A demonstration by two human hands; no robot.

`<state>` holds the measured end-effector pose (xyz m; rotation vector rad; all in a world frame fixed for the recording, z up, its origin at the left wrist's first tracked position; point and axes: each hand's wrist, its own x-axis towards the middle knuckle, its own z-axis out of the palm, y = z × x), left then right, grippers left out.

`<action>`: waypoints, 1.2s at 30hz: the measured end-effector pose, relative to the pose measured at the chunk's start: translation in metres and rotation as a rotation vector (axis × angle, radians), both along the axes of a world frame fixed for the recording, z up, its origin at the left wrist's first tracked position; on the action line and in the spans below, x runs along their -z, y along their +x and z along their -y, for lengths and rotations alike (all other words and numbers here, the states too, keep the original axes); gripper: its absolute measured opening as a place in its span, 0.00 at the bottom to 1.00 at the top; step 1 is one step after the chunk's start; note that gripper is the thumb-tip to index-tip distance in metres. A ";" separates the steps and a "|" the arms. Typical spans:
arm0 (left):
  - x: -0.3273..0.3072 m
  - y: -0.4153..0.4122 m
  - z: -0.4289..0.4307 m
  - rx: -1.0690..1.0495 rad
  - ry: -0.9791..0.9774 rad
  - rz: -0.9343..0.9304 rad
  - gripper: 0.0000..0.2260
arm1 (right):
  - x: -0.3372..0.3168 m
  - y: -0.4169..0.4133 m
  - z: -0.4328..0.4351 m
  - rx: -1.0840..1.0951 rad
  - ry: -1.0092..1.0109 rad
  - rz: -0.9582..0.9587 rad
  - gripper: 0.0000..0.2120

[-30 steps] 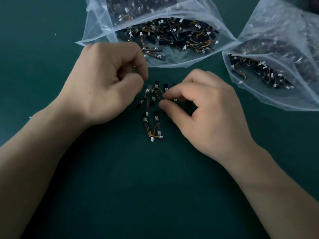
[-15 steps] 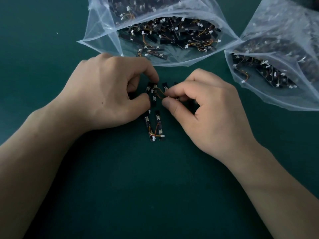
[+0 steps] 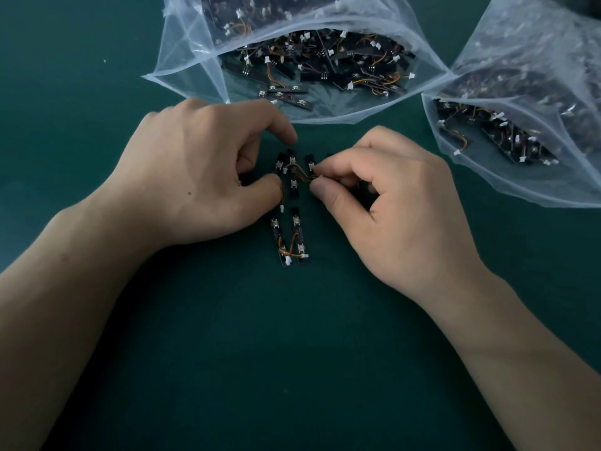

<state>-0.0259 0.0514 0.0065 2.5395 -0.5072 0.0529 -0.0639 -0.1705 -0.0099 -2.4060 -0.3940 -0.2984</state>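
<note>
Closing in, the left hand (image 3: 208,170) is now pinching the little boards (image 3: 293,183) lying on the surface (image 3: 292,353), while the right hand (image 3: 390,206) is nipping their wire (image 3: 300,172); steadying the boards and tugging gently looks wisest.

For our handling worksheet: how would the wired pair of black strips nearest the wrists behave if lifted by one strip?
Probably light: the strips are small and thin. The second strip would likely dangle, since only slack wires join them. Being flat, they shouldn't roll.
</note>
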 end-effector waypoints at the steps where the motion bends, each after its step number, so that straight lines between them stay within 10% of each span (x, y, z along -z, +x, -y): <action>1: 0.000 0.000 0.000 -0.002 0.001 0.002 0.17 | 0.000 0.000 0.000 0.003 0.000 0.001 0.07; 36: 0.002 0.000 -0.002 -0.068 0.047 0.069 0.12 | 0.000 -0.002 -0.002 0.027 -0.017 0.015 0.06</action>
